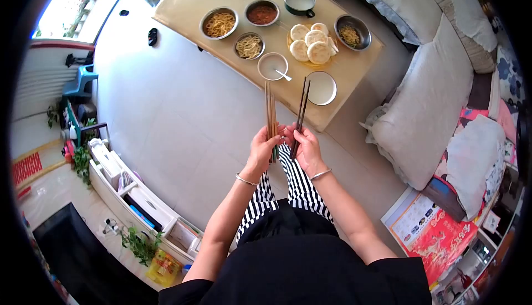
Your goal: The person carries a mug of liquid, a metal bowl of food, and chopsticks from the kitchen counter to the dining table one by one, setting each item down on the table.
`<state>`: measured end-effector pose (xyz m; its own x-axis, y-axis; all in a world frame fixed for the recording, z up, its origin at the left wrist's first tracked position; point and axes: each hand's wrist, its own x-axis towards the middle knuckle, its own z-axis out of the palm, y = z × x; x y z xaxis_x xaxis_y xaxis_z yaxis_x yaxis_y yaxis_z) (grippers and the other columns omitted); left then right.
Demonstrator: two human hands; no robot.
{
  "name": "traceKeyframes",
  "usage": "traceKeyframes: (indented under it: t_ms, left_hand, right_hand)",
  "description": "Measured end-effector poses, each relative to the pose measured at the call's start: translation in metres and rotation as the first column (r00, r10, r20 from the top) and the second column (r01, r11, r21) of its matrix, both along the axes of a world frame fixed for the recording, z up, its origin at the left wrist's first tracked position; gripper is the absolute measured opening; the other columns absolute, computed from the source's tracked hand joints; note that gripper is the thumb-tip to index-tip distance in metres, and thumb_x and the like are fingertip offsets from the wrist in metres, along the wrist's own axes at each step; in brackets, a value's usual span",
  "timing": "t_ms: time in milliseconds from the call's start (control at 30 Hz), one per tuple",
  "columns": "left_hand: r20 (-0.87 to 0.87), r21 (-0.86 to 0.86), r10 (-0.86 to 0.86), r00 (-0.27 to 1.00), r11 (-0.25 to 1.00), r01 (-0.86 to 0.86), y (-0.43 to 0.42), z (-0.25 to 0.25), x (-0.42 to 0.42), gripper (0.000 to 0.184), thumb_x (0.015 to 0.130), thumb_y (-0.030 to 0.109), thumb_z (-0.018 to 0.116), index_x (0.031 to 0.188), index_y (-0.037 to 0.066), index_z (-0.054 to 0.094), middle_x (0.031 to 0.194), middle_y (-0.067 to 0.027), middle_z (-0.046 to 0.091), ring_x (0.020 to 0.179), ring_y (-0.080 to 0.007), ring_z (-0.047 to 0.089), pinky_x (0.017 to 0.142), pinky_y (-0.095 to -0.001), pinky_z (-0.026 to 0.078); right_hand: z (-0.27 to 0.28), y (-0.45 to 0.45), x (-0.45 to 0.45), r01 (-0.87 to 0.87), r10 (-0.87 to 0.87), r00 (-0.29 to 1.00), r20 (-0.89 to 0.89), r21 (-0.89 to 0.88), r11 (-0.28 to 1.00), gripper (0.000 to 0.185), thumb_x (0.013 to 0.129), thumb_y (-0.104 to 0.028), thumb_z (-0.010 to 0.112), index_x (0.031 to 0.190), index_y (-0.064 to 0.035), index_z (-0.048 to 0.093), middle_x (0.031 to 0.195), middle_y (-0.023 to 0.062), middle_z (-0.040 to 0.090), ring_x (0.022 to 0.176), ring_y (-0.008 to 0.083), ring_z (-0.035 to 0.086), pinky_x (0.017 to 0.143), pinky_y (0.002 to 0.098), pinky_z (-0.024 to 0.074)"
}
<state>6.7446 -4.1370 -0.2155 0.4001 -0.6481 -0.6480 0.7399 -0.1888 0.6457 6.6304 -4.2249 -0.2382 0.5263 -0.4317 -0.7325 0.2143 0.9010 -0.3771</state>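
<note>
My left hand (pixel 264 149) is closed around a bundle of brown chopsticks (pixel 270 105) that point up toward the table. A pair of dark chopsticks (pixel 302 105) is gripped in my right hand (pixel 305 147). Both hands are close together in front of my striped trousers, with their fingertips nearly meeting. Just beyond the tips, on the near part of the table (pixel 354 72), stand a white bowl with a spoon (pixel 269 69) and another pale bowl (pixel 322 89).
Farther back are flatbreads (pixel 317 54), noodles (pixel 220 24), pale strips (pixel 249 46), red sauce (pixel 261 14), a dark-green pot (pixel 300 1) and a steel bowl of shredded food (pixel 350 37). A sofa (pixel 421 105) flanks the table's right; a low cabinet (pixel 138 194) stands left.
</note>
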Motion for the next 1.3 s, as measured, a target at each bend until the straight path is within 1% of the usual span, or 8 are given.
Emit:
traceKeyframes:
  t_ms: [267,367,633,767,867,1000,1200,1300]
  left_hand:
    - [-0.040,0.002,-0.200,0.979,0.980,0.200,-0.072,-0.094,0.024,0.040,0.092,-0.005,0.047,0.131,-0.004,0.041,0.128,-0.0174,0.053,0.117,-0.0261,0.055,0.100,-0.0359,0.046]
    - [-0.033,0.008,-0.277,0.960,0.961,0.278,-0.102,-0.137,0.025,0.039,0.092,-0.006,0.047,0.130,-0.004,0.042,0.126,-0.0159,0.056,0.115,-0.0249,0.056,0.099,-0.0345,0.046]
    - [-0.004,0.012,-0.330,0.944,0.944,0.330,-0.158,-0.213,0.015,0.039,0.091,-0.007,0.047,0.130,-0.003,0.042,0.124,-0.0146,0.057,0.114,-0.0224,0.056,0.097,-0.0315,0.048]
    - [0.041,-0.005,-0.365,0.930,0.931,0.366,-0.166,-0.224,0.014,0.038,0.091,-0.004,0.050,0.129,-0.003,0.044,0.123,-0.0143,0.058,0.113,-0.0220,0.057,0.095,-0.0314,0.048]
    - [0.076,0.026,-0.387,0.919,0.922,0.386,-0.162,-0.234,0.017,0.036,0.091,-0.003,0.051,0.127,-0.003,0.045,0.123,-0.0140,0.058,0.111,-0.0215,0.058,0.094,-0.0311,0.048]
    - [0.042,0.020,-0.372,0.927,0.928,0.372,-0.151,-0.227,0.026,0.033,0.092,-0.003,0.050,0.124,-0.003,0.047,0.119,-0.0130,0.060,0.107,-0.0209,0.060,0.092,-0.0319,0.049]
    - [0.027,0.026,-0.338,0.941,0.941,0.337,-0.113,-0.211,0.050,0.034,0.091,-0.004,0.051,0.125,-0.001,0.047,0.115,-0.0119,0.060,0.105,-0.0207,0.061,0.090,-0.0305,0.050]
    - [0.012,0.057,-0.304,0.953,0.951,0.303,-0.089,-0.195,0.075,0.037,0.091,-0.004,0.051,0.128,0.000,0.046,0.116,-0.0113,0.060,0.104,-0.0207,0.061,0.089,-0.0309,0.051]
  right_hand:
    - [-0.102,-0.061,0.018,0.215,-0.253,0.945,-0.209,-0.189,0.958,0.021,0.092,-0.004,0.055,0.113,0.0014,0.056,0.094,0.0089,0.062,0.082,0.0146,0.062,0.074,0.0252,0.0522]
    - [-0.149,-0.077,0.019,0.256,-0.300,0.932,-0.202,-0.215,0.942,0.026,0.092,-0.002,0.055,0.118,0.0033,0.054,0.096,0.0077,0.060,0.087,0.0162,0.061,0.082,0.0295,0.0526]
    - [-0.204,-0.113,0.024,0.287,-0.334,0.914,-0.231,-0.215,0.933,0.021,0.092,-0.002,0.052,0.112,0.0030,0.057,0.086,0.0041,0.060,0.073,0.0097,0.056,0.066,0.0225,0.0473]
    - [-0.228,-0.130,0.020,0.170,-0.289,0.902,-0.321,-0.353,0.920,0.015,0.091,0.000,0.053,0.105,0.0028,0.058,0.084,0.0043,0.061,0.072,0.0101,0.057,0.065,0.0229,0.0479]
    - [-0.236,-0.136,0.028,0.286,-0.397,0.839,-0.373,-0.318,0.904,0.016,0.088,0.006,0.055,0.103,0.0036,0.057,0.082,0.0046,0.061,0.070,0.0121,0.058,0.066,0.0238,0.0497]
    - [-0.253,-0.135,0.021,0.034,-0.341,0.759,-0.555,-0.490,0.871,0.022,0.086,0.001,0.060,0.107,0.0024,0.060,0.087,0.0017,0.064,0.077,0.0094,0.058,0.070,0.0235,0.0468]
    - [-0.207,-0.111,0.030,-0.204,-0.561,0.603,-0.567,-0.790,0.578,0.025,0.092,-0.004,0.054,0.116,0.0028,0.056,0.106,0.0082,0.064,0.092,0.0173,0.063,0.082,0.0269,0.0501]
    - [-0.180,-0.078,0.059,-0.125,-0.281,0.828,-0.486,-0.648,0.751,0.024,0.094,-0.009,0.053,0.115,0.0023,0.057,0.106,0.0092,0.065,0.096,0.0181,0.063,0.083,0.0280,0.0502]
